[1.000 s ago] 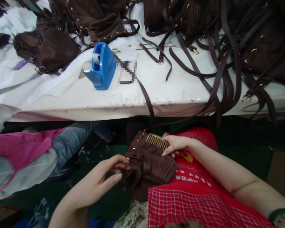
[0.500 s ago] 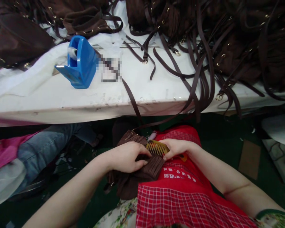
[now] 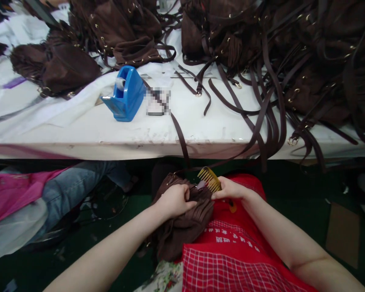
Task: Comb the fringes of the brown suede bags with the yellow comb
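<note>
Gripping a yellow comb [image 3: 212,181] between thumb and fingers, the person's right hand [image 3: 229,189] is beside the brown bag [image 3: 181,235] on the lap [image 3: 246,227]; the left hand [image 3: 174,200] curls over it (whether pinching anything, one cannot tell).

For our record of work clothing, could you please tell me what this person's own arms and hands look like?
The left hand and right hand are ungloved, with no watch or bracelet visible. Both forearms are bare; no sleeve shows. Between them is a red apron with white lettering and a checked panel.
</note>
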Demonstrator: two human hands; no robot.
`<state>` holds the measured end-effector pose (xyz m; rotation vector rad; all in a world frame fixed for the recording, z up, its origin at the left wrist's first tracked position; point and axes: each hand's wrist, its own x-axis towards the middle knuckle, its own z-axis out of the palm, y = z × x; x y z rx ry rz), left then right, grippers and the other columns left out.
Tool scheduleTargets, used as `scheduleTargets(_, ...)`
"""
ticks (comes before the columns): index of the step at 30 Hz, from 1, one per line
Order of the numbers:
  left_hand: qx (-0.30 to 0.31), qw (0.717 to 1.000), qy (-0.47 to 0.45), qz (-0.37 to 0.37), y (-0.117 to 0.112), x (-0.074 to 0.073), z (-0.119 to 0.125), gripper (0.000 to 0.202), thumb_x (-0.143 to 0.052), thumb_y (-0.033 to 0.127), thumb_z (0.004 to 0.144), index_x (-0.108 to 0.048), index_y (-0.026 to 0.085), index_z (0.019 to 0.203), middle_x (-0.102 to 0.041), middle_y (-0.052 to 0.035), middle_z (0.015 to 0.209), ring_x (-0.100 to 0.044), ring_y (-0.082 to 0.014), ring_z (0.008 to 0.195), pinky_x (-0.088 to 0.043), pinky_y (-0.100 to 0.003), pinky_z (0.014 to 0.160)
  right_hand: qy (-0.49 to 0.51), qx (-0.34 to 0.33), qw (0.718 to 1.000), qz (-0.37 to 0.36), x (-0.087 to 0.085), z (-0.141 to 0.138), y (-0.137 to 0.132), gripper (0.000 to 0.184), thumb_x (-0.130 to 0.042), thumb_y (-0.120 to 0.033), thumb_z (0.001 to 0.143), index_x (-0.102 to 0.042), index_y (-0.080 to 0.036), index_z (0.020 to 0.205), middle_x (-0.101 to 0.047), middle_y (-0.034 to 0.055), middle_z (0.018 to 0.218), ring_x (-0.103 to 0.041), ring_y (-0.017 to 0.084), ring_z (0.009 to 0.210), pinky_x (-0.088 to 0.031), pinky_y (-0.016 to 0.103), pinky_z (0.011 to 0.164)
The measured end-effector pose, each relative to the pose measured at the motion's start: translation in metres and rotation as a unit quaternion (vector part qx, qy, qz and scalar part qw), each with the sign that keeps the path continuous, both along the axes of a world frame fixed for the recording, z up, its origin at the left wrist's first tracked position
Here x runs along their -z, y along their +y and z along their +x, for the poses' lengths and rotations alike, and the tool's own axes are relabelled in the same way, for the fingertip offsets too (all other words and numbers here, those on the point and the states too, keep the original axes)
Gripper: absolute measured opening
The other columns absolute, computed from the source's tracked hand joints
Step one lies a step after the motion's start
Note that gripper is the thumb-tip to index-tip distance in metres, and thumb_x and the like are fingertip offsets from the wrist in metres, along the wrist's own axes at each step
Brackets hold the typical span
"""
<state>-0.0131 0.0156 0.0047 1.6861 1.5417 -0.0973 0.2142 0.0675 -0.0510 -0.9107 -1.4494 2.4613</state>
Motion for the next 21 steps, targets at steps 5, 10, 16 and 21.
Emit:
scheduleTargets(5, 0.062, 0.993, -0.002, 0.097, 0.013, 0.000, 0.000, 0.054, -0.071, 0.037, 0.059, -0.058, 0.017, 0.108, -0.065, -0.0062, 0.085, -0.061, -0.0227, 0.075, -0.042, -0.027, 0.063, -0.002, 0.013, 1.000, -0.005, 0.004, -0.016, -0.005, 0.028, -0.072, -0.028, 0.064, -0.060, -0.011, 0.081, -0.057, -0.0044, 0.054, -0.047, 0.006, 0.039, -0.040, 0.017, 0.039)
scheduleTargets(10, 0.202, 0.970, -0.125, -0.046, 0.047, 0.006, -0.003, 0.011, -0.060, 0.025, 0.066, -0.063, 0.015, 0.066, -0.054, 0.0015, 0.055, -0.048, -0.0132, 0.051, -0.033, -0.023, 0.048, 0.019, 0.052, 0.998, 0.016, 0.003, -0.029, -0.011, 0.030, -0.071, -0.031, 0.067, -0.059, -0.010, 0.086, -0.056, -0.0044, 0.049, -0.044, 0.005, 0.035, -0.035, 0.015, 0.033)
scheduleTargets(16, 0.055, 0.921, -0.346, -0.172, 0.052, 0.020, -0.003, 0.019, -0.056, 0.026, 0.074, -0.062, 0.012, 0.086, -0.051, 0.0042, 0.057, -0.043, -0.0074, 0.047, -0.032, -0.018, 0.046, 0.039, 0.068, 0.991, -0.109, 0.006, -0.021, -0.011, 0.036, -0.072, -0.028, 0.066, -0.058, -0.010, 0.093, -0.057, -0.0035, 0.050, -0.042, 0.004, 0.032, -0.023, 0.012, 0.027)
scheduleTargets(21, -0.070, 0.892, -0.425, -0.142, 0.038, 0.030, 0.009, 0.016, -0.059, 0.022, 0.074, -0.060, 0.009, 0.082, -0.061, -0.0023, 0.067, -0.054, -0.0092, 0.057, -0.041, -0.019, 0.055, 0.048, 0.038, 0.976, -0.209, 0.012, -0.022, -0.011, 0.027, -0.073, -0.018, 0.058, -0.057, -0.012, 0.080, -0.056, -0.0048, 0.048, -0.042, 0.005, 0.029, -0.022, 0.012, 0.025)
